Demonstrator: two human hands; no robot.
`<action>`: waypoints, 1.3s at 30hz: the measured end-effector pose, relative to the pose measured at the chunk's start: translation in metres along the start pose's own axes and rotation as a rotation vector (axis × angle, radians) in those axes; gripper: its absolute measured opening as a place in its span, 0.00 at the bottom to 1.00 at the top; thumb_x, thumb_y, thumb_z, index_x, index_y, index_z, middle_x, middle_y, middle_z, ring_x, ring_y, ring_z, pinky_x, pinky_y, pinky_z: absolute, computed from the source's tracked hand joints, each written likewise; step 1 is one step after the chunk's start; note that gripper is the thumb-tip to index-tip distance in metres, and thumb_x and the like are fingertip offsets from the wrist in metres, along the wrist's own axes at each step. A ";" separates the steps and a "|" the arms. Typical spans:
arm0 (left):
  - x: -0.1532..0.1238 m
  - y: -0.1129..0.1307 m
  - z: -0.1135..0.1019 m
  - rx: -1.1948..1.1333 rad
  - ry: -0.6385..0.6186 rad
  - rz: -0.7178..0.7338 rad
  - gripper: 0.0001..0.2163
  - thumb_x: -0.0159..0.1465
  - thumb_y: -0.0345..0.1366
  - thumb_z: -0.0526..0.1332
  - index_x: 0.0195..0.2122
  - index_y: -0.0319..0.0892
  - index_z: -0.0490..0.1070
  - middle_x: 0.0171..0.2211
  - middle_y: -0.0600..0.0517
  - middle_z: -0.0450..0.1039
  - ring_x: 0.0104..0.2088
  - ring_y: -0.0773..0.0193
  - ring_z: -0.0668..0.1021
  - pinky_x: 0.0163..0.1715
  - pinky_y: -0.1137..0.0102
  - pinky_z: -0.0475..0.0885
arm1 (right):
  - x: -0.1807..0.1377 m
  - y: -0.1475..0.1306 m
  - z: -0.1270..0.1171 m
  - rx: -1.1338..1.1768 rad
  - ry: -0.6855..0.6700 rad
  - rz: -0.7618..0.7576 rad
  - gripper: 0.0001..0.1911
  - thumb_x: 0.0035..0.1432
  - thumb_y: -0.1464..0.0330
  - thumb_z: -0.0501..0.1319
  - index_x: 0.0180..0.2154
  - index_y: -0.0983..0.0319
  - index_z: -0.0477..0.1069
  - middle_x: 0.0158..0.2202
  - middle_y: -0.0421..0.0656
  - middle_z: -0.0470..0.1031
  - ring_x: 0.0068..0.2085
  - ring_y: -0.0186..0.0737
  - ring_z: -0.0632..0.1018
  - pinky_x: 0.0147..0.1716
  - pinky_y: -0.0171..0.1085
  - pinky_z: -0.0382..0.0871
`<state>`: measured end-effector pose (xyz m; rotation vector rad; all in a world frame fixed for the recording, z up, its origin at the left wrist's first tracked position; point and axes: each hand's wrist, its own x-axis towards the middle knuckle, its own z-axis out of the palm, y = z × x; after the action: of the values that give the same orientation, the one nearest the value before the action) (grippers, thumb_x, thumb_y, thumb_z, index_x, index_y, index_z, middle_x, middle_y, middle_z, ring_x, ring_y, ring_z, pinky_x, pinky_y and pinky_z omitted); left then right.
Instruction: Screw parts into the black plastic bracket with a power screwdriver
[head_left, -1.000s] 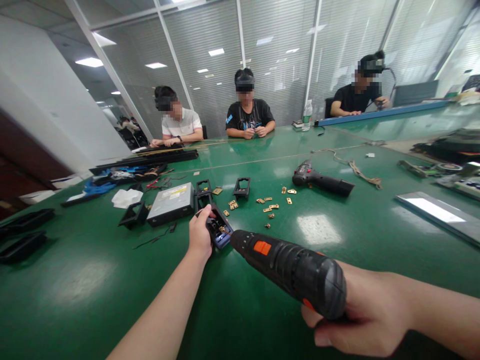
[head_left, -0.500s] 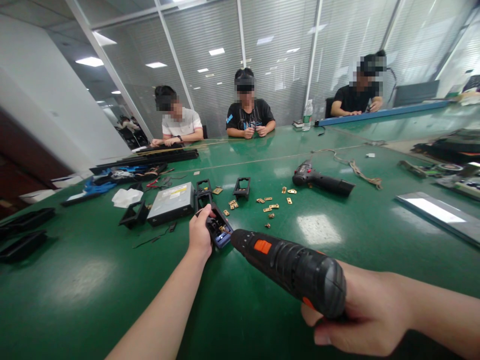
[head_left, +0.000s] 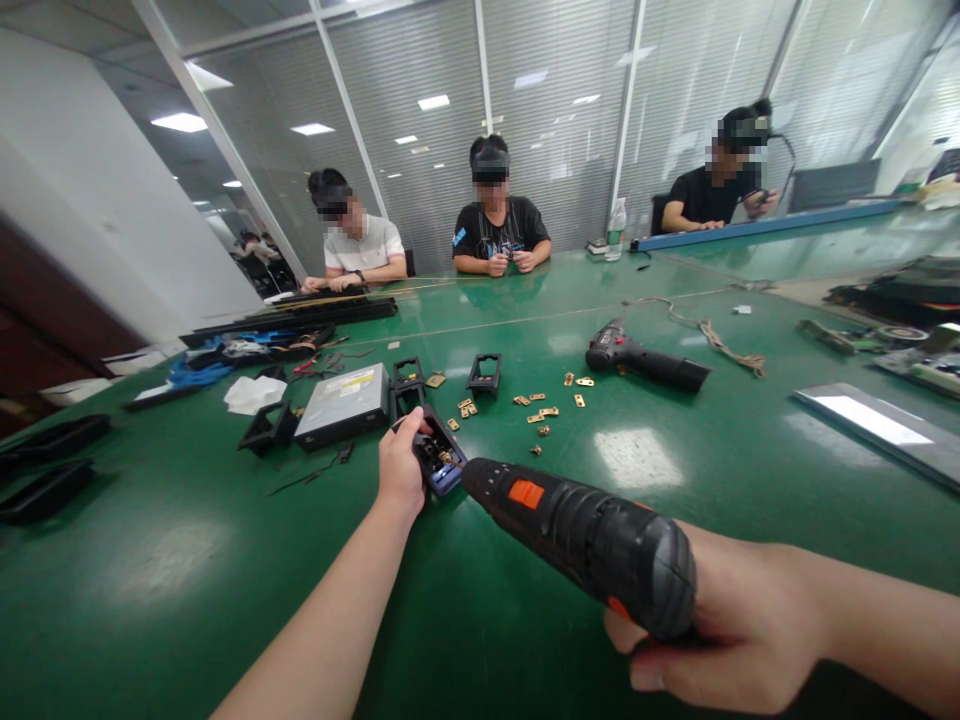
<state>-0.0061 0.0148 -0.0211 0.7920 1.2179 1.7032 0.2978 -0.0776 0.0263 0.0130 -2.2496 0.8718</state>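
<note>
My left hand (head_left: 403, 462) is closed round a small black plastic housing (head_left: 441, 462), tilted up off the green table (head_left: 480, 600). Brass-coloured parts show inside the housing. In my right hand (head_left: 735, 620) is a black and orange power screwdriver (head_left: 577, 535), gripped by its handle. Its nose points into the housing, and the tip of the bit meets the brass parts there, though the exact contact is hard to make out. Beyond the housing lie loose brass plates (head_left: 549, 412) and several small brass screws (head_left: 536, 450).
A second power screwdriver (head_left: 645, 358) lies at the right. Black frames (head_left: 484, 374) and a silver disc drive (head_left: 343, 405) are on the left and middle. A grey panel (head_left: 885, 435) lies far right. Three people sit across the table, near a water bottle (head_left: 616, 230).
My hands, the housing and the screwdriver have hardly moved. Across the table, the person on the right has raised a hand a little.
</note>
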 end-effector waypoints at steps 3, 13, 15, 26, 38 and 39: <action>-0.001 0.001 0.001 -0.007 0.000 0.001 0.21 0.53 0.53 0.75 0.28 0.42 0.71 0.27 0.47 0.80 0.29 0.51 0.85 0.31 0.61 0.81 | 0.000 0.000 0.000 0.003 -0.001 -0.005 0.06 0.62 0.72 0.66 0.36 0.60 0.69 0.30 0.39 0.71 0.37 0.37 0.73 0.43 0.35 0.69; -0.002 0.001 0.001 -0.008 0.011 -0.011 0.21 0.53 0.53 0.75 0.28 0.42 0.70 0.25 0.49 0.79 0.29 0.50 0.85 0.30 0.60 0.81 | 0.000 -0.001 0.000 -0.007 -0.002 0.002 0.05 0.63 0.71 0.65 0.36 0.60 0.70 0.30 0.39 0.71 0.32 0.35 0.71 0.44 0.37 0.71; -0.001 0.000 0.001 -0.009 0.010 -0.009 0.20 0.53 0.52 0.75 0.28 0.42 0.70 0.26 0.49 0.79 0.29 0.51 0.85 0.31 0.60 0.81 | 0.001 -0.001 0.000 -0.005 0.003 0.000 0.05 0.63 0.72 0.65 0.35 0.60 0.70 0.30 0.38 0.71 0.31 0.34 0.70 0.44 0.36 0.71; -0.002 0.001 0.001 -0.007 0.003 -0.005 0.20 0.53 0.52 0.74 0.28 0.42 0.70 0.26 0.49 0.79 0.28 0.51 0.85 0.32 0.59 0.81 | -0.002 0.000 0.001 -0.008 -0.016 0.010 0.05 0.65 0.71 0.64 0.36 0.59 0.69 0.30 0.38 0.71 0.31 0.36 0.70 0.46 0.40 0.71; -0.001 0.000 0.001 -0.002 0.011 -0.011 0.20 0.53 0.52 0.74 0.27 0.42 0.70 0.26 0.48 0.79 0.29 0.51 0.85 0.30 0.60 0.82 | 0.001 -0.001 0.000 0.002 0.021 -0.018 0.06 0.62 0.72 0.66 0.35 0.61 0.69 0.31 0.38 0.71 0.33 0.34 0.70 0.45 0.35 0.69; -0.002 0.001 0.001 -0.004 0.013 -0.013 0.20 0.53 0.52 0.74 0.28 0.43 0.70 0.26 0.48 0.79 0.29 0.50 0.85 0.31 0.59 0.82 | 0.001 -0.001 0.000 0.003 0.023 -0.021 0.06 0.62 0.72 0.66 0.35 0.61 0.69 0.31 0.38 0.71 0.33 0.34 0.70 0.44 0.35 0.69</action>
<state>-0.0047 0.0135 -0.0203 0.7700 1.2262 1.7018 0.2970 -0.0784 0.0279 0.0272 -2.2227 0.8603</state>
